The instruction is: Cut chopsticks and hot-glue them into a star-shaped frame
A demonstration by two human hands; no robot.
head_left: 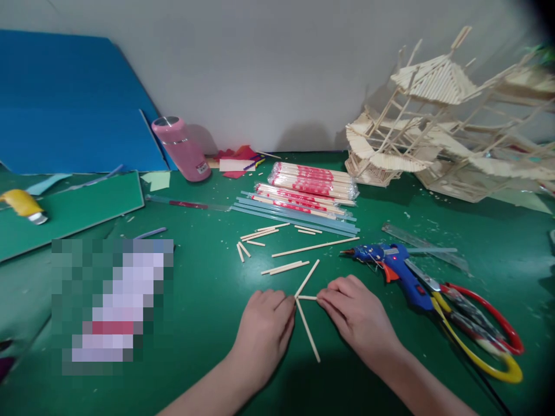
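Arms (208, 384): seen nearest, reaching in from the bottom edge.
Left hand (264, 326): its grip is pinched together at the spot where the joined sticks (308, 330) meet.
Right hand (362, 320): its grip is clamped on the far end of the short middle stick.
Joined sticks: set between the two hands; one is pointed up and away, one down toward the camera, with their free ends touched by neither grip.
Loose sticks (286, 267): laid on the green surface (208, 266), just past the hands.
Glue gun (407, 277): laid right of the right hand, its tip turned left.
Wrapped sticks (312, 180): piled farther back, behind some blue rods (299, 221).
Stick model (433, 81): stood at the back right.
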